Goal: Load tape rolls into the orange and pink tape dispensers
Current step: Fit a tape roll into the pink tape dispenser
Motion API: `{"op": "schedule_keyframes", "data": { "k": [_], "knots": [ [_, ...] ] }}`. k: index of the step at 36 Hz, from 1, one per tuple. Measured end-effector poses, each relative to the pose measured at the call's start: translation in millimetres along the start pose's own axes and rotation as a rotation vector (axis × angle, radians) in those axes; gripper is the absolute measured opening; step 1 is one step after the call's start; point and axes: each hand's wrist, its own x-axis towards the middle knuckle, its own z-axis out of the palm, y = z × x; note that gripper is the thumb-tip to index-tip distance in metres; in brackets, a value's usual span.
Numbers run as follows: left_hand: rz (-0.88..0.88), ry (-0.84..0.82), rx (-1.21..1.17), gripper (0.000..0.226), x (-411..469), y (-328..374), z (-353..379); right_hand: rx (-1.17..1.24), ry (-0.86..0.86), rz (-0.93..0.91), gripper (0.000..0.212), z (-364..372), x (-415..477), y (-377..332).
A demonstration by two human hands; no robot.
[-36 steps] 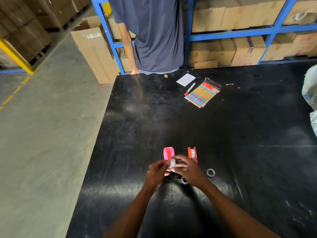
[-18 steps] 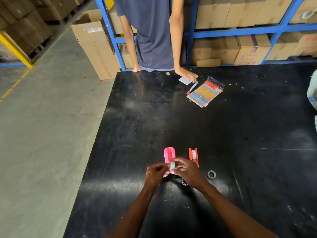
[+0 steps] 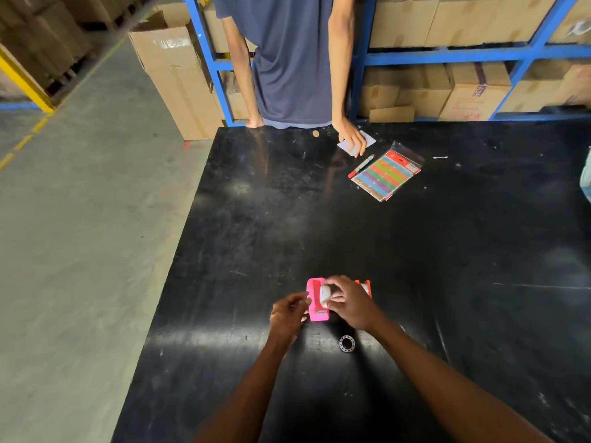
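The black table (image 3: 447,266) carries the pink dispenser (image 3: 315,302), orange dispenser (image 3: 367,285), a loose tape core (image 3: 347,343), a marker (image 3: 361,165), a card (image 3: 367,140) and a coloured-strip packet (image 3: 387,174).

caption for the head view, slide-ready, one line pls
Right hand lowers a tape roll into the pink dispenser steadied by the left hand; orange dispenser behind.

Orange dispenser (image 3: 366,286) mostly behind right hand (image 3: 351,306)
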Motion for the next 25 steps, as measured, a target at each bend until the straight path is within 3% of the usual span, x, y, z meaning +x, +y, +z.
{"op": "schedule_keyframes", "data": {
  "k": [3, 6, 10, 15, 20, 25],
  "knots": [
    [0.08, 0.038, 0.205, 0.028, 15, -5, -4, -0.122, -0.026, -0.026, 0.039, -3, 18, 6],
    [0.182, -0.061, 0.356, 0.05, 26, -10, -6, -0.252, -0.071, -0.034, 0.041, -4, 28, 2],
    [0.236, -0.151, 0.466, 0.064, 43, -17, -8, -0.505, -0.134, -0.037, 0.042, 0, 36, -1],
    [0.388, -0.21, 0.56, 0.09, 59, -34, -6, -0.649, -0.12, -0.049, 0.039, 4, 40, 6],
    [0.446, -0.234, 0.579, 0.087, 73, -48, -12, -0.703, -0.107, -0.043, 0.035, 8, 47, 8],
    [0.405, -0.259, 0.592, 0.064, 83, -48, -13, -0.765, -0.112, -0.032, 0.033, 9, 51, 5]
  ]
}}
